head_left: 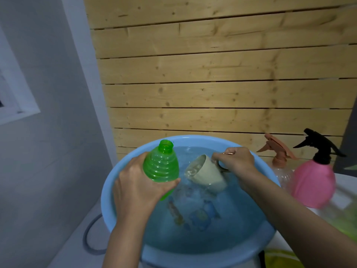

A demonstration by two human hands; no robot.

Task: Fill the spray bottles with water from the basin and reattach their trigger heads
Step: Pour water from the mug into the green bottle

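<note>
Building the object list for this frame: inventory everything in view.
basin: 1, light blue, centre, water inside
green bottle: 1, green, headless, over basin's left side
mug: 1, beige, tilted, partly in the water
clear bottle: 1, clear, salmon trigger head, right of basin
pink bottle: 1, pink, black trigger head, far right
hose: 1, grey, lower left
plank wall: 1, pale wood, behind
left hand: 1, grips green bottle
right hand: 1, grips mug handle
</note>
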